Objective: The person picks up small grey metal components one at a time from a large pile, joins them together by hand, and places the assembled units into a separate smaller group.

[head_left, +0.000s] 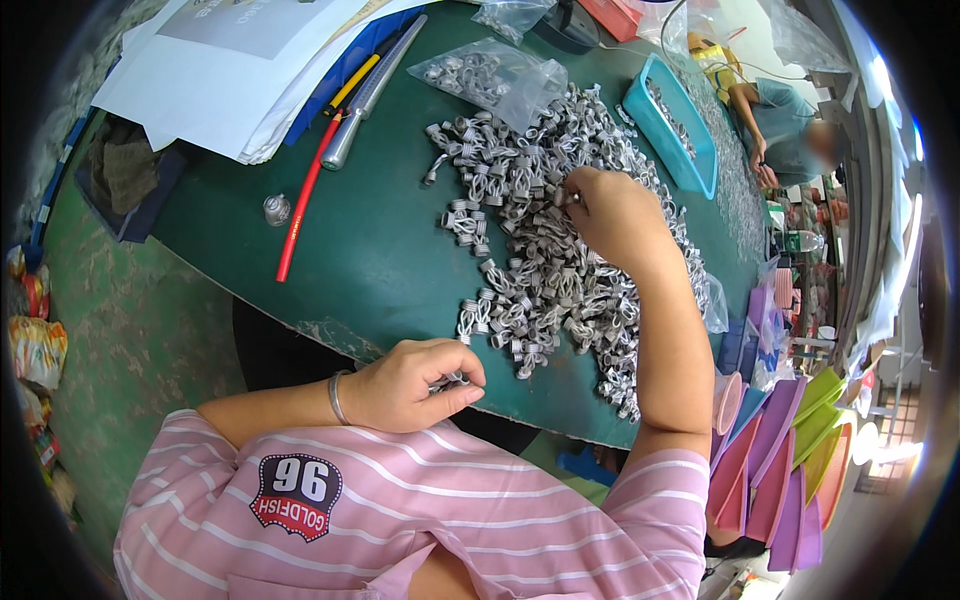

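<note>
A broad heap of small grey looped parts with ribbed ends (pixel 545 250) is spread over the green table. My right hand (pixel 618 218) reaches over its upper middle, thumb and fingers pinched, with a bit of a small grey part showing at the fingertips. Close to the table's near edge, my left hand (pixel 405 388) is curled closed, palm side turned inward. Several of the same grey parts (pixel 450 380) show between its thumb and fingers. A bracelet is round the left wrist.
Clear bags of parts (pixel 480 75) and a blue basket (pixel 672 125) border the heap. Left of it lie a red pencil (pixel 308 200), a yellow-black cutter (pixel 355 82), a metal rod and papers (pixel 220 80). Coloured bins (pixel 775 460) stand right; a person (pixel 785 125) works beyond.
</note>
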The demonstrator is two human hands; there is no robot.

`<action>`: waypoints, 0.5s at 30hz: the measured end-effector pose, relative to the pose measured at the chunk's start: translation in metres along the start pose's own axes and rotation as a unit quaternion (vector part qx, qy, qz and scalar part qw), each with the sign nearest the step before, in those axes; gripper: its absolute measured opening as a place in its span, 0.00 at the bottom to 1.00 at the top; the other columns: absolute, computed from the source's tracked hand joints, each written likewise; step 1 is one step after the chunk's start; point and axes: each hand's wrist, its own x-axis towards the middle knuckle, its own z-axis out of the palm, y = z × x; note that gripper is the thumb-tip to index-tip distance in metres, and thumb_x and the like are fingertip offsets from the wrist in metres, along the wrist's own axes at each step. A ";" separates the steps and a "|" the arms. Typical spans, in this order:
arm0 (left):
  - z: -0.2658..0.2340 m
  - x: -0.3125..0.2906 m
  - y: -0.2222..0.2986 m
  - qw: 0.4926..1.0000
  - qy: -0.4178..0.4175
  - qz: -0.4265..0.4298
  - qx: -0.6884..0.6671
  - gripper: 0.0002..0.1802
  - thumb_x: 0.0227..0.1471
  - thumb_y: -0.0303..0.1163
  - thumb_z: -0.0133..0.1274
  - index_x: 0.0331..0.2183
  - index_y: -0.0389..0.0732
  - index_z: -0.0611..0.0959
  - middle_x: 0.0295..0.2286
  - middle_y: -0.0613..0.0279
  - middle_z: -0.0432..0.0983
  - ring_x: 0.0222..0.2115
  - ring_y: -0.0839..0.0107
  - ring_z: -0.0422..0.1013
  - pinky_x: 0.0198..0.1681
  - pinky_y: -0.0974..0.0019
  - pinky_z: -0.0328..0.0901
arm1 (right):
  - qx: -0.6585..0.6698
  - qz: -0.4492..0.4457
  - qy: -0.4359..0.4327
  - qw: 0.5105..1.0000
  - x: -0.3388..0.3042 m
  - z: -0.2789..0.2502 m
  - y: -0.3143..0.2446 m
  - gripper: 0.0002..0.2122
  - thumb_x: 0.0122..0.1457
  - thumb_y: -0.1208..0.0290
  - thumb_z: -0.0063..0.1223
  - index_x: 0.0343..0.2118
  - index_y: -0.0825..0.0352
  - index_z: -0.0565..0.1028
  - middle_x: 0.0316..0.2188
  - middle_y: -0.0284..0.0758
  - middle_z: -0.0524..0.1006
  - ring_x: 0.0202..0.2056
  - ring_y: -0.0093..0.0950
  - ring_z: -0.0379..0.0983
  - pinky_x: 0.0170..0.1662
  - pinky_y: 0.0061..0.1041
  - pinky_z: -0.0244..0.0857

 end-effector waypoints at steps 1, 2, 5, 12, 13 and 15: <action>0.000 0.000 0.000 1.000 0.000 0.000 -0.001 0.05 0.44 0.23 0.54 0.28 0.36 0.75 0.24 0.60 0.73 0.24 0.68 0.71 0.26 0.70 0.64 | 0.052 -0.013 0.018 0.998 -0.003 0.001 0.006 0.08 0.48 0.77 0.48 0.33 0.66 0.73 0.24 0.40 0.76 0.29 0.35 0.74 0.32 0.32 0.66; 0.000 0.000 0.000 1.000 0.000 0.001 -0.002 0.05 0.44 0.23 0.54 0.28 0.36 0.75 0.24 0.60 0.73 0.23 0.68 0.71 0.26 0.70 0.64 | 0.103 -0.027 0.035 0.994 -0.007 0.003 0.011 0.07 0.48 0.78 0.49 0.33 0.67 0.73 0.22 0.38 0.75 0.27 0.33 0.74 0.30 0.30 0.66; 0.001 0.001 -0.001 1.000 -0.003 0.009 -0.002 0.05 0.44 0.23 0.54 0.27 0.36 0.75 0.24 0.59 0.73 0.23 0.68 0.71 0.26 0.69 0.64 | 0.363 -0.015 0.066 0.929 -0.021 0.008 0.023 0.08 0.48 0.81 0.52 0.33 0.68 0.70 0.18 0.31 0.70 0.22 0.21 0.67 0.28 0.19 0.61; 0.001 0.002 -0.001 1.000 -0.011 -0.004 -0.005 0.05 0.43 0.21 0.55 0.27 0.35 0.75 0.24 0.58 0.73 0.23 0.68 0.71 0.25 0.70 0.64 | 0.552 -0.127 0.201 0.799 -0.049 0.041 0.027 0.12 0.46 0.84 0.57 0.34 0.68 0.70 0.24 0.27 0.69 0.27 0.16 0.64 0.32 0.14 0.60; 0.000 0.002 -0.001 1.000 -0.016 -0.011 -0.007 0.05 0.44 0.22 0.54 0.28 0.35 0.75 0.24 0.58 0.73 0.23 0.68 0.71 0.26 0.70 0.64 | 0.578 -0.128 0.208 0.779 -0.051 0.041 0.025 0.12 0.45 0.85 0.57 0.33 0.68 0.70 0.25 0.28 0.70 0.27 0.16 0.65 0.33 0.14 0.60; 0.000 0.003 0.002 0.999 -0.023 -0.026 -0.010 0.05 0.46 0.25 0.53 0.28 0.36 0.74 0.24 0.59 0.72 0.23 0.68 0.70 0.26 0.69 0.63 | 0.666 -0.139 0.181 0.710 -0.053 0.052 0.029 0.13 0.47 0.82 0.57 0.36 0.66 0.69 0.24 0.28 0.69 0.26 0.18 0.64 0.29 0.14 0.60</action>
